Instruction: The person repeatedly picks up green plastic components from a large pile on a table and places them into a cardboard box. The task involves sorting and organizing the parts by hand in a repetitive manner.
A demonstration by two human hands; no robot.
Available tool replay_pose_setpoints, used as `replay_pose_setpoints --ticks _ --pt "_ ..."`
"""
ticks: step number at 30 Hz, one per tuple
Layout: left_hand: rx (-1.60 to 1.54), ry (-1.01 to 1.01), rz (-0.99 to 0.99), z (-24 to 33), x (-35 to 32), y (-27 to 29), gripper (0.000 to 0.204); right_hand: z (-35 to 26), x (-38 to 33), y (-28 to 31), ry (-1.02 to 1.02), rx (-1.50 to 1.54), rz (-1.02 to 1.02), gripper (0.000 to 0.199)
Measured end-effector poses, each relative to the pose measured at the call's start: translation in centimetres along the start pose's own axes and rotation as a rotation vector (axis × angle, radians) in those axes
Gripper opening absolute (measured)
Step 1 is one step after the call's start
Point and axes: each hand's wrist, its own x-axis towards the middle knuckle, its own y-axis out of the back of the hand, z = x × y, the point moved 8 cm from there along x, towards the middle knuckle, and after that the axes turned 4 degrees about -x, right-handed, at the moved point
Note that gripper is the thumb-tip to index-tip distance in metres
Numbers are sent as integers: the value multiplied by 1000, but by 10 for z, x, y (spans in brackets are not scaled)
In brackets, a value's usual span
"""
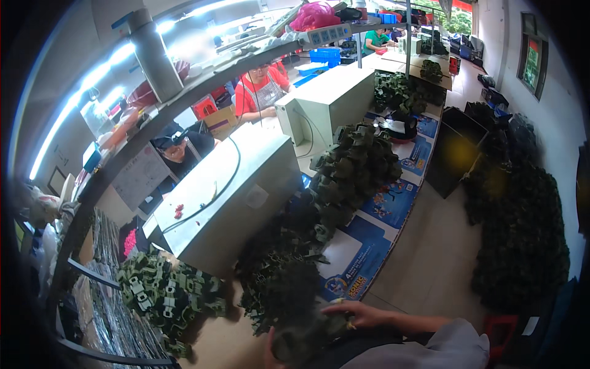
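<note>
My right hand [364, 315] reaches in from the lower right, its fingers bent against a dark green fabric piece [307, 337] that is blurred and lies between my hands. Pale coverings or tape show on its fingertips. Only a narrow strip of my left hand [270, 350] shows at the lower edge, on the left side of that piece; its fingers are hidden. Just beyond my hands a heap of dark green pieces [279, 280] lies on the table. To the left is a pile of lighter green strap-like pieces with buckles [166, 286].
Pale box-shaped cabinets [236, 190] line the table, with more green piles [356, 169] beside them. Blue printed sheets [353, 255] cover the right edge. Dark heaps [519, 234] stand along the wall. A shelf [239, 67] runs overhead. People [261, 92] sit across.
</note>
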Motion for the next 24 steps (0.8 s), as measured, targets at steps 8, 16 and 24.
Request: replay_pose_setpoints --ticks 8,16,24 --pt "118 98 -160 0 -7 -1 109 15 -28 -37 -111 276 202 56" --pt "96 14 -230 4 23 -50 88 19 -77 18 -237 4 342 59" --pt "579 50 151 -22 126 -30 88 60 -193 298 -100 -37 1484 35"
